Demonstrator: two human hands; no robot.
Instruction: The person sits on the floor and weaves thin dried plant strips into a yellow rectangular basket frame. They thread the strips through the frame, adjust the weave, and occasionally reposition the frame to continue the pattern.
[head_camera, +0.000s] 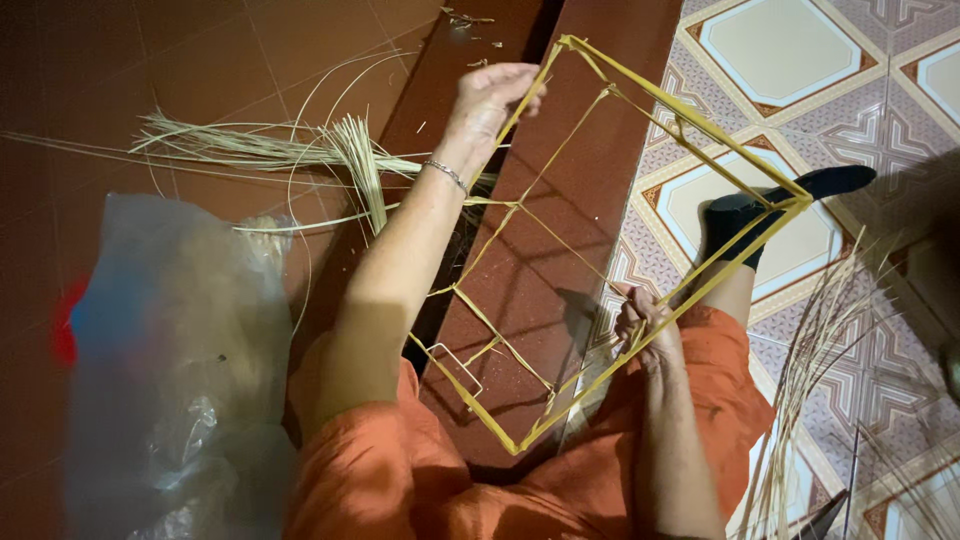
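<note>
A square frame of yellow bamboo strips (700, 125) with thinner cross strips inside hangs tilted over my lap and a dark red step. My left hand (490, 100), with a thin bracelet at the wrist, is closed on the frame's far left edge near its top corner. My right hand (645, 320) grips the frame's near right edge, fingers wrapped round the strip. A small wire bracket (455, 365) sits at the frame's lower left side. My orange trousers and a foot in a dark sock (770, 205) lie under the frame.
A loose bundle of pale straw-like strips (300, 150) lies on the red tiles at the left. A clear plastic bag (180, 370) bulges at the lower left. More thin strips (810, 380) fan out over the patterned floor tiles at the right.
</note>
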